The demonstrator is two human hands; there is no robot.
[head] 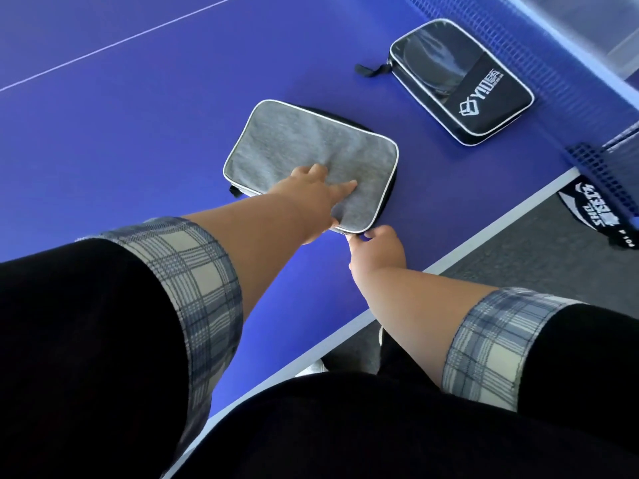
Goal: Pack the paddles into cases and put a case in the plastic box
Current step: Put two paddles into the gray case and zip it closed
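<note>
Your left grip lies flat on top of the grey case, fingers spread and straight, pressing the cloth down onto the blue counter. Your right grip is curled at the case's near right corner and pinches the edge there. It is probably on the zip pull, but that is too small to be sure.

The case lies just ahead of both grips. Its long axis runs across you from left to right, with the right end angled nearer to you. The right grip is therefore at the nearest corner. From there the near long edge leads away to your left, toward a small dark tab at the far end of that edge. If the zip is still to be closed, the pull likely goes along that edge, under your left wrist, so keep pressing with the left.

The black case lies well apart beside the net; a paddle seems to show through its clear window. I cannot make out the plastic box.
</note>
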